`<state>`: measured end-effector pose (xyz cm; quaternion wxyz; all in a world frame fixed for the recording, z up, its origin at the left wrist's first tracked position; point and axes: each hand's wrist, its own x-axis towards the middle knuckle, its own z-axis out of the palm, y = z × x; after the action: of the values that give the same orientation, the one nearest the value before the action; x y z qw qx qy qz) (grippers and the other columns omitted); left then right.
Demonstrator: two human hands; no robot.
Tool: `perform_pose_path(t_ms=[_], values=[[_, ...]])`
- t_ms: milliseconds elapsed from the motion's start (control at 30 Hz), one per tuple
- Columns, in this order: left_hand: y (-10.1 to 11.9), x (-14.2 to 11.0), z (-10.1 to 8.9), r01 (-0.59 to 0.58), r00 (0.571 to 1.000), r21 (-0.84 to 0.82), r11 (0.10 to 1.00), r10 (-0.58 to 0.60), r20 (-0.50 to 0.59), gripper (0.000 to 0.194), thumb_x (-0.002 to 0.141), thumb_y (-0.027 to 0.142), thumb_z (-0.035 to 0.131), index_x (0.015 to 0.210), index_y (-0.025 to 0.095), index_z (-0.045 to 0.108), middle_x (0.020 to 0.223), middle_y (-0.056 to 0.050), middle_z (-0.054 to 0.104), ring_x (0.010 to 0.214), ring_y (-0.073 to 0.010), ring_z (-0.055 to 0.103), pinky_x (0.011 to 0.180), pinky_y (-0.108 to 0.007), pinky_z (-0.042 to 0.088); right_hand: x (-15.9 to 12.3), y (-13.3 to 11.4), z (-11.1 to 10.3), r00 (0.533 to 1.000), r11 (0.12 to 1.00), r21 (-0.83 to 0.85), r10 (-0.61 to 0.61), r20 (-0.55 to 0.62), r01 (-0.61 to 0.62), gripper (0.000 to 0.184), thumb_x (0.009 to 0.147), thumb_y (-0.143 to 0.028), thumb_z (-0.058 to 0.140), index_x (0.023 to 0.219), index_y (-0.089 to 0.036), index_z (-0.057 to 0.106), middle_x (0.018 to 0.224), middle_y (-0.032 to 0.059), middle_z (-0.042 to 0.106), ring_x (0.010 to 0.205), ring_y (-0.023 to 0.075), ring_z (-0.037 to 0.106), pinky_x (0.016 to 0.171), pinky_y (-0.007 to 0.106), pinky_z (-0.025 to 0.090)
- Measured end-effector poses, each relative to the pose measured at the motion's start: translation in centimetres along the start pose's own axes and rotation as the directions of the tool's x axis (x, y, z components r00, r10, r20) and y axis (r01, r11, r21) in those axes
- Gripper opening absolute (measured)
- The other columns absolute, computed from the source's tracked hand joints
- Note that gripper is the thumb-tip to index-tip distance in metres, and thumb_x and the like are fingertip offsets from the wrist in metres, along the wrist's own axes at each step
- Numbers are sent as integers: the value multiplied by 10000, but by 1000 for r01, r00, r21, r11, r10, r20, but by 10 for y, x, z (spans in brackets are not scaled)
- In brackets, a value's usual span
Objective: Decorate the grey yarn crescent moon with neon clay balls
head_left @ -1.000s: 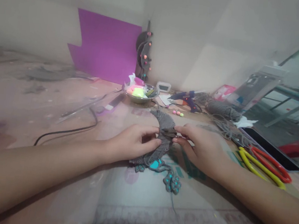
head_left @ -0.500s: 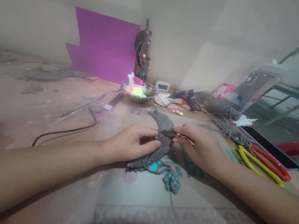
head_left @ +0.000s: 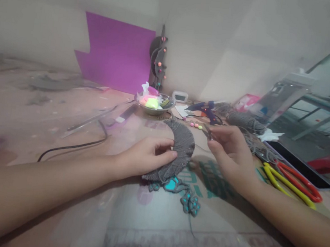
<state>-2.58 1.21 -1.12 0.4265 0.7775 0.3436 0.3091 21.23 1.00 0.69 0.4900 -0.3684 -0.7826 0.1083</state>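
Observation:
A grey yarn-wrapped crescent point(head_left: 184, 145) stands in the middle of the table, its curve bulging right. My left hand point(head_left: 146, 155) grips its inner edge between thumb and fingers. To the right of the crescent, my right hand point(head_left: 232, 152) pinches a small dark pointed tool point(head_left: 207, 132) that looks like tweezers, with its tip up and to the left. A thin strand of yarn seems to run from the crescent's right edge toward this hand. Below the crescent lie grey yarn shapes with turquoise fillings point(head_left: 190, 204), with a loose thread trailing down from them.
Behind stand a metal bowl point(head_left: 154, 111) of bright clay, small coloured balls point(head_left: 196, 125), a glue gun point(head_left: 206, 110) and a purple board point(head_left: 119, 56). On the right are a grey yarn roll point(head_left: 247, 123), a phone point(head_left: 299, 165) and red-and-yellow-handled tools point(head_left: 291, 182). A black cable point(head_left: 71, 144) lies left.
My right hand has drawn the pointed tool off the crescent, up and to the right. The crescent's face has turned more toward me, while my left hand keeps its hold.

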Motion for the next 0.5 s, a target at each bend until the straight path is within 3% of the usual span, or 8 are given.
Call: perform_pose_path(t_ms=[133, 267, 367, 500], values=[[-2, 2, 1, 21, 1000, -112, 993, -22, -11, 253, 924, 359, 513, 980, 164, 664, 919, -31, 683, 835, -179, 628, 726, -271, 492, 0, 4, 0, 999, 999, 19, 48, 1, -48, 151, 937, -282, 589, 1082, -260, 552, 975, 44, 647, 860, 190, 638, 721, 319, 517], [-2, 4, 0, 13, 993, -141, 990, -29, -113, 246, 904, 376, 536, 932, 160, 649, 913, -37, 679, 875, -191, 635, 775, -289, 507, -1, 2, 1, 994, 994, -86, 68, 82, -61, 196, 933, -277, 572, 1124, -236, 583, 1006, 65, 679, 908, 217, 656, 709, 326, 519], [3, 5, -2, 25, 980, -162, 986, -56, -192, 247, 898, 383, 545, 946, 157, 636, 899, -42, 673, 828, -176, 622, 713, -272, 504, -1, 1, 3, 982, 980, -184, 103, 156, -73, 240, 941, -301, 548, 1155, -208, 606, 961, 70, 713, 871, 226, 676, 679, 328, 526], [8, 4, -2, 60, 962, -144, 988, -96, -257, 206, 897, 372, 562, 878, 169, 592, 675, 17, 555, 646, -133, 541, 575, -231, 442, -2, 1, 4, 971, 978, -208, 77, 224, -30, 251, 957, -313, 522, 1157, -192, 613, 962, 78, 735, 820, 221, 687, 654, 333, 539]])
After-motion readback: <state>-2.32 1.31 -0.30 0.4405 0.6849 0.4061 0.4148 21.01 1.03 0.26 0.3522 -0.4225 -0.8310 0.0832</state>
